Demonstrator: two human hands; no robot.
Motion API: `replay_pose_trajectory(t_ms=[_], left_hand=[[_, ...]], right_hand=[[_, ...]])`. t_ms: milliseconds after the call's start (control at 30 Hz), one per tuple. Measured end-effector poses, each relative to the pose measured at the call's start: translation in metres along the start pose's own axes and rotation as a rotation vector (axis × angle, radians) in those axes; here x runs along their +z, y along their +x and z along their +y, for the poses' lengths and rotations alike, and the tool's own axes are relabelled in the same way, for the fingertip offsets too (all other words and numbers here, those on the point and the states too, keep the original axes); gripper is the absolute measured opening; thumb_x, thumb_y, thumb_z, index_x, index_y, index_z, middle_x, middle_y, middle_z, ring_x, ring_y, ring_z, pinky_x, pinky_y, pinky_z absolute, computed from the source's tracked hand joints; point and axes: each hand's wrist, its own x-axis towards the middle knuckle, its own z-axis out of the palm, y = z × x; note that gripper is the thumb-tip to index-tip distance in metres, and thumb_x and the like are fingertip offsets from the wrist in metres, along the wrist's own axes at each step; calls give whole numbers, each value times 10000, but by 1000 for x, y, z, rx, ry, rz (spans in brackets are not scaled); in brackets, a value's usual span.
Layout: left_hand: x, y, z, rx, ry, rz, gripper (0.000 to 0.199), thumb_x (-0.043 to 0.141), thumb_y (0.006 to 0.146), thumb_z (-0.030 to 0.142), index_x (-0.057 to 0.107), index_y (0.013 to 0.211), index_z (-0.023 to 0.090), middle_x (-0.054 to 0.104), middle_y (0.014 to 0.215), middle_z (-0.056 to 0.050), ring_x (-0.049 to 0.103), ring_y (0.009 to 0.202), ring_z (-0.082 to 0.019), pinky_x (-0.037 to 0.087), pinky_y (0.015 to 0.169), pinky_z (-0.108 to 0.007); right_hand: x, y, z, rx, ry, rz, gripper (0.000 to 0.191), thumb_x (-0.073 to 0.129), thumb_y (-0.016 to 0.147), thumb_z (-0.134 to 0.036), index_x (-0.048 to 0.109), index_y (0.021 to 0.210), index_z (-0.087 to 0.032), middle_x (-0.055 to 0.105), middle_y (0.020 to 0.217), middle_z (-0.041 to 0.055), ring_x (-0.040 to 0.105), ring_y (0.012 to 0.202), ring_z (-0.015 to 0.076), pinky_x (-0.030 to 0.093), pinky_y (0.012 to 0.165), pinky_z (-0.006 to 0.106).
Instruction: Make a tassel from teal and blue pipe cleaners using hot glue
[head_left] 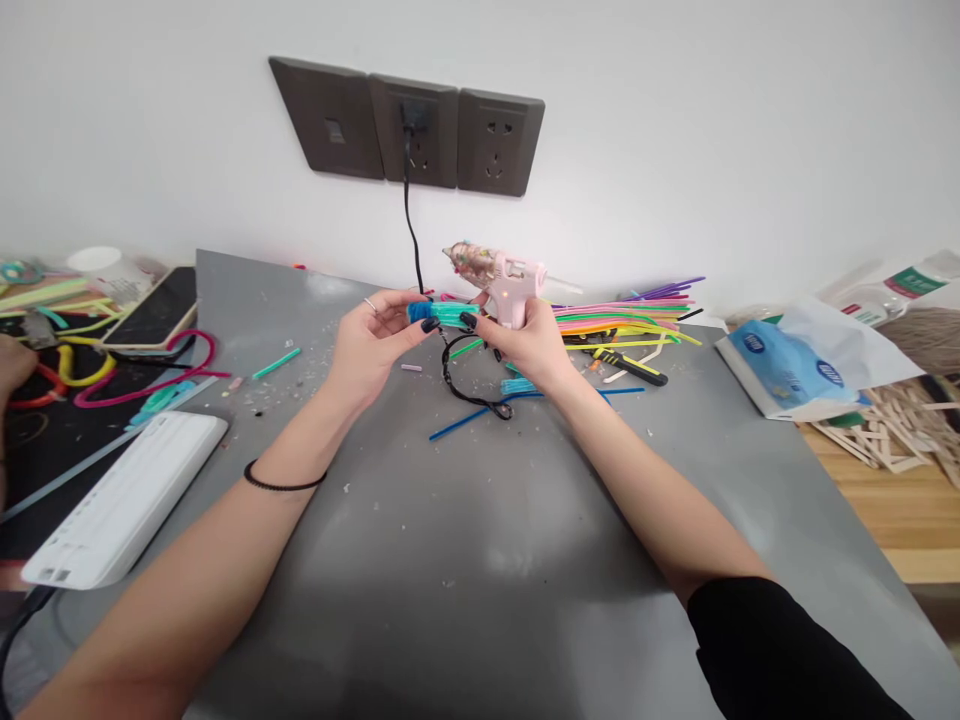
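Head view: one worn camera.
Faces forward and down, close over near side of surface [465, 540], toward far edge and wall [675, 150].

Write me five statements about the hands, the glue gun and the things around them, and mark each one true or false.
1. The right hand grips the pink glue gun. True.
2. The left hand holds a pair of scissors. False: it holds one end of a blue-green bundle.
3. The black plug sits in the rightmost wall panel. False: it is in the middle panel.
4. A black bracelet is on the left arm. True.
5. The blue packet lies left of both hands. False: it lies to their right.
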Motion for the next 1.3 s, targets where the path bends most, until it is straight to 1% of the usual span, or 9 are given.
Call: replay_pose_trajectory(t_ms=[133,333,433,567,633,800,933,1167,1300], left_hand=[[2,1,-3,-49,-51,6,615,1085,558,569,815,960,191,834,1054,-103,781,986,-254,648,958,-414],[3,1,-4,-68,-38,19,629,1084,538,569,807,958,192,834,1019,-90,784,996,-263,643,993,-437],[1,1,-6,-42,-18,-25,604,1068,590,536,807,1014,194,835,1076,-100,780,1023,-266,630,1025,-458],[-1,3,-9,-13,-20,-129,620,1044,652,514,800,1120,189,822,1202,-136,780,1098,-298,606,1084,-514],[-2,4,-10,-10,-13,-152,612,1027,689,521,799,1150,189,820,1218,-142,777,1142,-312,592,1110,-527],[-2,5,-11,-30,-20,-159,590,1014,729,523,799,1175,202,815,1308,-139,774,1194,-303,584,1128,-497],[-2,6,-13,-40,-41,-168,612,1026,716,512,796,1191,199,817,1300,-133,777,1185,-302,600,1103,-481],[-2,6,-13,-21,-14,-178,624,1009,732,555,782,1184,191,812,1262,-131,774,1178,-304,592,1115,-499],[-3,5,-12,-10,14,-175,631,1027,708,537,776,1175,196,817,1263,-135,779,1165,-306,587,1123,-510]], right_hand=[[-1,0,0,-42,-22,-1,396,873,744,-469,666,948,-200,556,638,-60,465,569,105,417,563,270],[-1,0,3,-55,-47,10,383,840,738,-467,680,953,-193,571,658,-47,477,582,113,430,575,280],[-2,-1,4,-57,-77,55,388,829,732,-465,683,967,-194,572,657,-45,469,583,115,412,558,272],[-5,-1,5,-54,-115,74,405,848,738,-496,687,966,-203,574,640,-38,438,546,114,369,516,272],[-6,0,6,-56,-121,73,416,857,740,-518,681,959,-211,570,628,-36,425,527,113,347,497,275],[-7,1,8,-51,-118,87,453,889,722,-543,680,959,-218,564,616,-34,448,515,122,324,471,273],[-7,2,8,-49,-88,96,458,903,709,-548,678,936,-220,586,628,-25,432,506,113,323,470,281],[-6,2,8,-66,-99,72,507,883,716,-614,674,966,-225,579,642,-20,438,514,117,325,480,287],[-6,2,7,-52,-101,72,522,891,691,-612,665,966,-230,586,645,-19,436,511,118,321,478,286]])
